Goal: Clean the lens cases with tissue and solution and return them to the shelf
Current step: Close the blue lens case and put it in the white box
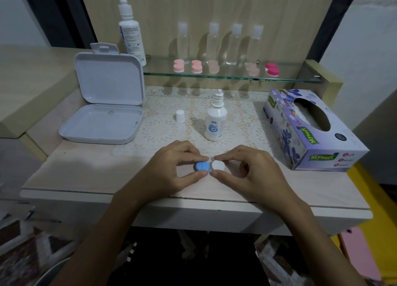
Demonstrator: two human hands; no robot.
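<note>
A lens case (209, 166) with one blue cap and one white cap lies near the table's front edge. My left hand (171, 169) pinches the blue side between thumb and fingers. My right hand (249, 171) pinches the white side the same way. Behind the case stands an uncapped solution bottle (215, 120), its white cap (180, 115) standing to the left. A purple tissue box (309, 131) sits at the right. Several pink lens cases (197, 66) line the glass shelf (232, 77), with a darker pink one (272, 69) at the right end.
An open white plastic box (105, 105) stands at the table's left. On the shelf a tall solution bottle (131, 32) stands at the left, beside several clear small bottles (233, 45). A lace mat (193, 111) covers the table's middle.
</note>
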